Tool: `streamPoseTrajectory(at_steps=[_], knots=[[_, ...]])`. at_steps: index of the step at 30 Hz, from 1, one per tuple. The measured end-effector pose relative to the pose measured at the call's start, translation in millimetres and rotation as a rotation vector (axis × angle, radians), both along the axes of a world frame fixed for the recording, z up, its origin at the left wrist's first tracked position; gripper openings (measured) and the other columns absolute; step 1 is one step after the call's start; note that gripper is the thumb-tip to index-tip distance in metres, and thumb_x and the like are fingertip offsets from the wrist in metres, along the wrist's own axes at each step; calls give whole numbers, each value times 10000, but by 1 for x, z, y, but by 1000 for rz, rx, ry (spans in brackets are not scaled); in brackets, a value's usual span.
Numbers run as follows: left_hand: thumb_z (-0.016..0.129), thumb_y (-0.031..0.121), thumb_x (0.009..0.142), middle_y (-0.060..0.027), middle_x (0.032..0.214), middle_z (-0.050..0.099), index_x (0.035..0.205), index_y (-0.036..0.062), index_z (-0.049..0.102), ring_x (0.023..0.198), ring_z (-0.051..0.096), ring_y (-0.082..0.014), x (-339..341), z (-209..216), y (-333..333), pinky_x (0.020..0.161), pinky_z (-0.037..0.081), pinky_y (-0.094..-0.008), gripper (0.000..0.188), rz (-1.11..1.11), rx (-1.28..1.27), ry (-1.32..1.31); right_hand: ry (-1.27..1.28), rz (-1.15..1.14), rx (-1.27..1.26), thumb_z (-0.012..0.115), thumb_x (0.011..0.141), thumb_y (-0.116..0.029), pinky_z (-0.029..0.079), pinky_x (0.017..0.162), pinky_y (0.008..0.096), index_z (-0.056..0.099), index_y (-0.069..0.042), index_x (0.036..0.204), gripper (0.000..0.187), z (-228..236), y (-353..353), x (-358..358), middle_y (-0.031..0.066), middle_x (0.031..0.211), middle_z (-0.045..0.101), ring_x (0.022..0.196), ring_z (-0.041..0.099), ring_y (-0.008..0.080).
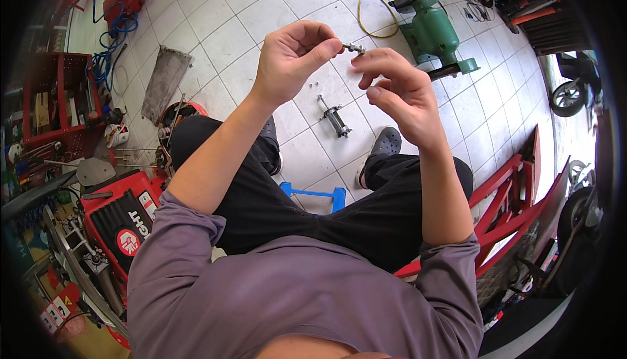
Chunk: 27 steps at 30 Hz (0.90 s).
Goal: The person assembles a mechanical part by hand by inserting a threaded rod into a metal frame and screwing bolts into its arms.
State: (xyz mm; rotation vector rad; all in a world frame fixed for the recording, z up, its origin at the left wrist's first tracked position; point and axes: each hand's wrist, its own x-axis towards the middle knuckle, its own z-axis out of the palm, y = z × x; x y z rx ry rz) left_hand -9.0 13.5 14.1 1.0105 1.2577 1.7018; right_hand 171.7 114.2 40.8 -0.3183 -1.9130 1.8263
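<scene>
My left hand (294, 62) is closed, with thumb and forefinger pinching one end of a small metal bolt (353, 48) that seems to carry a nut or collar. The bolt points to the right, in front of my chest and above the floor. Close by its free end is my right hand (401, 94), its fingers loosely bent and the thumb apart. Whether a right fingertip touches the bolt, I cannot tell. On the tiles below lies a dark cylindrical metal part (336, 122) with rods along its sides. Small nuts (314, 84) rest on the floor beyond it.
A green bench grinder (437, 32) stands on the floor at far right, beside a yellow cable (360, 16). At left are a grey metal plate (165, 81), a red tool rack (62, 101) and a red case (121, 222). Red metal frames (506, 192) stand at right.
</scene>
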Motion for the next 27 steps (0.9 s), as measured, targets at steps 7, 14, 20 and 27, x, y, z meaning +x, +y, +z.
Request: streamPoseTrajectory(at_steps=[7,14,20,27], knots=[[629,33,883,-67,883,661,979,-29,616,828,623,-113,-3,-2,0,782,502,-240,114,10,9,82,-39,-84,492,651,752,-84,423,544,253,649,-39,1067,318,2,4,1,56,765,615,600,528,137],[633,23,879,-62,874,657,971,-35,621,825,618,-110,-4,-4,-1,769,496,-233,110,6,-28,172,-112,-54,480,672,790,-88,386,491,260,663,-5,742,96,13,-2,2,38,607,558,519,482,108],[637,31,878,-60,868,654,959,-34,624,824,613,-105,-4,-3,0,766,492,-231,105,0,-28,133,-25,-250,351,675,805,-73,384,506,230,651,2,851,91,7,-1,-1,33,627,579,553,487,74],[632,42,883,-63,893,662,977,-30,630,841,621,-110,7,-13,5,786,488,-233,119,-24,30,6,-100,-249,254,680,837,-145,467,608,233,663,-31,997,197,-15,7,-8,55,801,678,704,609,95]])
